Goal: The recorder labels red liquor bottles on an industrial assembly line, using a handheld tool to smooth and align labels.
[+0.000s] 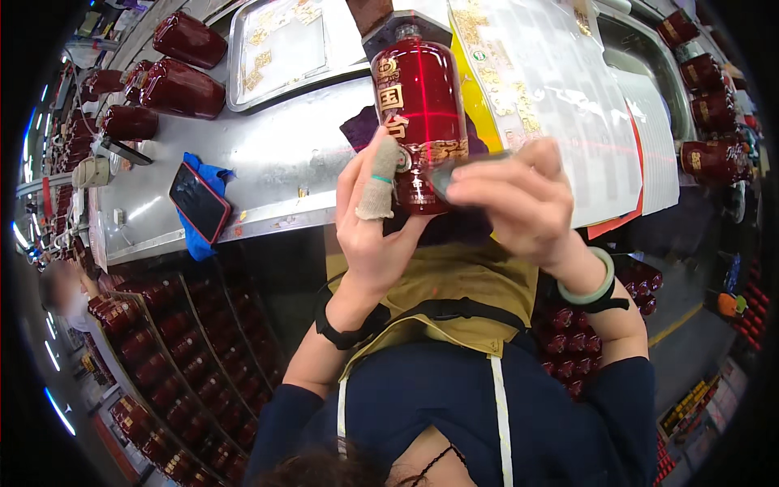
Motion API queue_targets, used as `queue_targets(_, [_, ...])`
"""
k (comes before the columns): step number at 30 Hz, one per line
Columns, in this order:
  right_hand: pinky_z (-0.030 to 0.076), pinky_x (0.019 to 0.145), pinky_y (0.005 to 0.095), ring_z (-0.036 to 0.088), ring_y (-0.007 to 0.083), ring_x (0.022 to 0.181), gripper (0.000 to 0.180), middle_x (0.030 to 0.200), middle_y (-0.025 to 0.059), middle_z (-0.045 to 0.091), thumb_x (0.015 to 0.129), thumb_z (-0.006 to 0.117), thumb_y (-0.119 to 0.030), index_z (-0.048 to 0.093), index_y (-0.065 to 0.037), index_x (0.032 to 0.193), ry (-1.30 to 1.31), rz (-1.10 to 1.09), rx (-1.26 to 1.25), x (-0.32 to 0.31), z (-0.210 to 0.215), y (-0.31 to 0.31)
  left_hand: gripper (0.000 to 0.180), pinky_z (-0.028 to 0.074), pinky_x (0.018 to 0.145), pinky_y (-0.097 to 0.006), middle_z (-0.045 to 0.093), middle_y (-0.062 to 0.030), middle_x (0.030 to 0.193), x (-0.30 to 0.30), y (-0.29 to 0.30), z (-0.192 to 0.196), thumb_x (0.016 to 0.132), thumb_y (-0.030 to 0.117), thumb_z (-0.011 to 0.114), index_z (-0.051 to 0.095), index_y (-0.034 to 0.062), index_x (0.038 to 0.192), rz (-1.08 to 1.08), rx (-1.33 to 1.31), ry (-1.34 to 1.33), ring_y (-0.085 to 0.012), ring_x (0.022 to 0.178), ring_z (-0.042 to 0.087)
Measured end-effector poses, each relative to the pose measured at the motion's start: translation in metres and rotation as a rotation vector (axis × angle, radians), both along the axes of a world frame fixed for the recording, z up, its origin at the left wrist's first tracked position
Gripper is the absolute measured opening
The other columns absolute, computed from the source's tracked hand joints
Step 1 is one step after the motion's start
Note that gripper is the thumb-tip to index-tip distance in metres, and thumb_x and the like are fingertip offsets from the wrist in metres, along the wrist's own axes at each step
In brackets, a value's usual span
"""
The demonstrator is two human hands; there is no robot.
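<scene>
A dark red glass bottle [434, 85] with gold lettering lies tilted on a dark purple cloth [357, 130] at the bench's front edge, its neck pointing away. Red laser lines cross its face. My left hand [365, 243] grips the bottle's lower left side, with a knitted finger cover [380, 183] on one finger. Pinched in my right hand [523, 203] is a small dark flat piece [443, 177], its edge against the lower right of the label. Motion blurs this piece, so its exact kind is unclear.
On the left are a metal tray [234, 81] with gold decal sheets, more red bottles [182, 88], and a phone [200, 201] on a blue cloth [197, 243]. White decal sheets [560, 105] cover the right side. Crates of bottles [174, 325] stand below left.
</scene>
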State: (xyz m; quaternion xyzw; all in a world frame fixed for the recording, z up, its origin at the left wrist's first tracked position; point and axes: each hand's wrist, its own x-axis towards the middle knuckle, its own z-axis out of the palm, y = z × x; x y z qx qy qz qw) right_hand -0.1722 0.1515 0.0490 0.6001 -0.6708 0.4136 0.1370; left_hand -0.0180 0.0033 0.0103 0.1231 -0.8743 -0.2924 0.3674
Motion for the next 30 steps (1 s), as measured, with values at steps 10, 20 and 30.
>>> queue_targets(10, [0.041, 0.077, 0.0319, 0.056, 0.0172, 0.078, 0.024, 0.094, -0.0043, 0.076, 0.074, 0.077, -0.008, 0.078, -0.012, 0.098, 0.015, 0.104, 0.121, 0.016, 0.017, -0.004, 0.085, 0.055, 0.097, -0.035, 0.065, -0.0156, 0.132, -0.001, 0.005, -0.002, 0.066, 0.002, 0.094, 0.059, -0.002, 0.144, 0.049, 0.037, -0.004, -0.0265, 0.114, 0.068])
queue_targets(20, [0.045, 0.076, 0.0326, 0.057, 0.0156, 0.081, 0.025, 0.098, -0.005, 0.071, 0.074, 0.072, -0.016, 0.077, -0.015, 0.099, 0.166, 0.167, 0.05, 0.013, 0.011, -0.015, 0.106, 0.047, 0.107, -0.041, 0.055, -0.0203, 0.148, -0.003, 0.015, -0.01, 0.066, 0.008, 0.095, 0.038, -0.0074, 0.154, 0.132, 0.222, -0.034, -0.0338, 0.128, 0.057])
queue_targets(30, [0.049, 0.074, 0.0311, 0.059, 0.0147, 0.079, 0.025, 0.097, -0.0053, 0.072, 0.073, 0.071, -0.013, 0.076, -0.015, 0.098, 0.055, 0.176, 0.005, 0.021, 0.007, -0.001, 0.094, 0.052, 0.102, -0.037, 0.065, -0.016, 0.131, -0.003, 0.011, -0.016, 0.065, 0.005, 0.093, 0.053, 0.0, 0.15, 0.117, 0.382, -0.031, -0.027, 0.119, 0.064])
